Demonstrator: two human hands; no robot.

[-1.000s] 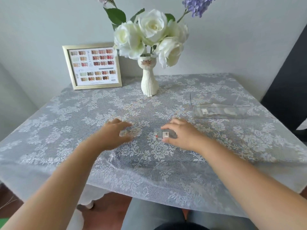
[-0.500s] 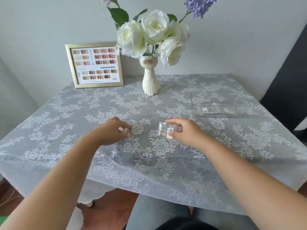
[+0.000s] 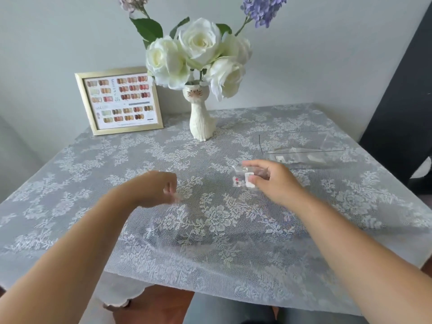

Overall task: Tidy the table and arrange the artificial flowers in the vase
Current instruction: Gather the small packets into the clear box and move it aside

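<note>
Evidently a small clear packet (image 3: 243, 177) is being pinched in the right hand's (image 3: 268, 181) grip above the bench (image 3: 350, 206), probably for clearing away, while the left hand (image 3: 159, 188) is being curled shut on something too small to identify.

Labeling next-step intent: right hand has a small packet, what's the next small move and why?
Probably carry the small clear packet in the right hand rightward and set it with the clear bags at the table's right side. The flowers already stand in the cat vase, so loose bits are what remains. The left hand seems pinched on something too small to identify.
</note>
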